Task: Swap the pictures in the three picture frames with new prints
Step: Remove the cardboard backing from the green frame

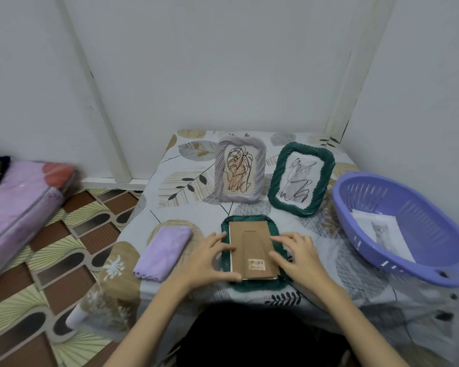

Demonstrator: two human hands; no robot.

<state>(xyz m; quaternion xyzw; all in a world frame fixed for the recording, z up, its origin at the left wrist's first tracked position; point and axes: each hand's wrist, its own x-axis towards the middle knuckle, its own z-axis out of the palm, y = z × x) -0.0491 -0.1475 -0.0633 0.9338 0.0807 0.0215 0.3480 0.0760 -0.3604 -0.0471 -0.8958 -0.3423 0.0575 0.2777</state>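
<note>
Head view first, and it is the only one you have: your left hand [210, 258] and right hand [297, 254] sit on either side of a dark green frame [249, 286] lying face down on the patterned tablecloth [329, 274], directly between your palms. It is likely turned over this way so the brown cardboard backing [252, 250] faces you and can be lifted out to reach the picture underneath. Your left fingers are spread and nearly straight, tips resting on the backing's left edge; your right fingers are lightly bent, tips pressing its right side, neither hand curled round anything, so both read as relaxed, open hands steadying or prying the board. The backing shows a folded-flat stand and a barcode sticker [256, 263] near the edge closest to you. Beyond your fingertips two more frames stand upright, probably waiting their turn: a pale lilac frame [240, 173] past your left hand, holding a line drawing on tan, and a second green frame [301, 178] past your right hand, with a grey scribble print. Outboard of your right hand, a purple basket [398, 223] holds a new print [382, 231], within easy reach. Outboard of your left hand lies a folded lilac cloth [162, 252], presumably for wiping glass.
</note>
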